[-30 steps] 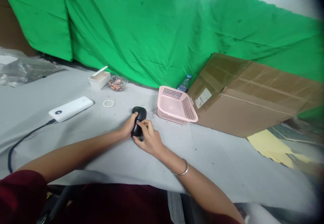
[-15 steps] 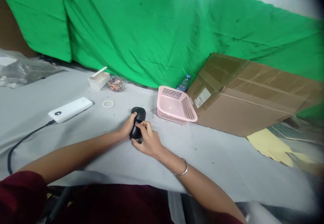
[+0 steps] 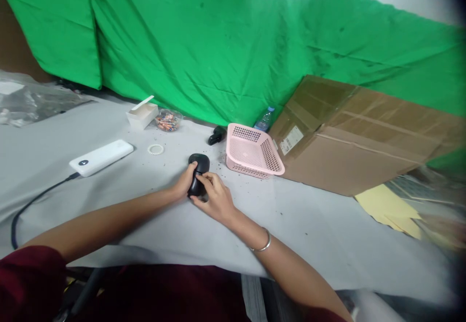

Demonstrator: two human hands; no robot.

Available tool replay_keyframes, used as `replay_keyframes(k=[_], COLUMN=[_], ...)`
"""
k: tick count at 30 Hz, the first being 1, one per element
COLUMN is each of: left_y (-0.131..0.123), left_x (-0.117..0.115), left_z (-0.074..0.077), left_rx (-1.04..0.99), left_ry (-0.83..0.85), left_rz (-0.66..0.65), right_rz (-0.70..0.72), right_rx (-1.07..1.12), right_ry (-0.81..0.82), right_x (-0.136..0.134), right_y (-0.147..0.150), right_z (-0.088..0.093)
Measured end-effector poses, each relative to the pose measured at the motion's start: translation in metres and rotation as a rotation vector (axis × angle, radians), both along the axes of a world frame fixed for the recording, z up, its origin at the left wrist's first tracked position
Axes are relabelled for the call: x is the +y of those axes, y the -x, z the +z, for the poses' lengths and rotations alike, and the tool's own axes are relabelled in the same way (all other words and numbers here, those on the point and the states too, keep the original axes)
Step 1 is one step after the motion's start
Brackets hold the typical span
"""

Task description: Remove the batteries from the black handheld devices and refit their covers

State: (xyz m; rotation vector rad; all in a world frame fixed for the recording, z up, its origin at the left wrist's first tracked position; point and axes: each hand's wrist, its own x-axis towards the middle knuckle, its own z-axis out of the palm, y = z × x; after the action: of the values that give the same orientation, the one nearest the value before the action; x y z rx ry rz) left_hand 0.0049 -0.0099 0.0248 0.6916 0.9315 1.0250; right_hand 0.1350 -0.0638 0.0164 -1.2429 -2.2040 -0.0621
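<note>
A black rounded case (image 3: 199, 162) is held above the grey tabletop, near the middle of the head view. My left hand (image 3: 184, 182) grips its left side, with the thumb over the front; the other fingers are mostly hidden behind it. The thumb and fingertips of my right hand (image 3: 217, 199) are closed on the case's lower right part and cover some of it. Beyond the case, a small black object (image 3: 216, 136) lies left of the pink basket (image 3: 246, 154); it is too small to identify surely.
A white power bank (image 3: 104, 158) with a dark cable and a beaded ring (image 3: 156, 150) lie left. Farther back are a white box (image 3: 143, 116) and a tub of small coloured items (image 3: 168, 120). A bottle (image 3: 265, 120), large cardboard (image 3: 357, 142) and yellow paper (image 3: 388, 208) are right.
The small black object left of the basket now shows where bare table was seen before. My right fingers have shifted slightly on the case, whose lower part now looks closed and smooth.
</note>
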Motion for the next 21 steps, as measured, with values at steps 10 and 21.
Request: replay_keyframes(k=[10, 21], left_y=[-0.002, 0.001], left_x=[-0.009, -0.019], left_z=[-0.012, 0.018], left_rx=[0.069, 0.292], left_ry=[-0.11, -0.402], left_rz=[-0.146, -0.225], right_rz=[0.158, 0.137], right_rx=[-0.035, 0.187], right_ry=[-0.129, 0.004], right_x=[0.014, 0.008], right_y=[-0.015, -0.02], right_z=[0.008, 0.029])
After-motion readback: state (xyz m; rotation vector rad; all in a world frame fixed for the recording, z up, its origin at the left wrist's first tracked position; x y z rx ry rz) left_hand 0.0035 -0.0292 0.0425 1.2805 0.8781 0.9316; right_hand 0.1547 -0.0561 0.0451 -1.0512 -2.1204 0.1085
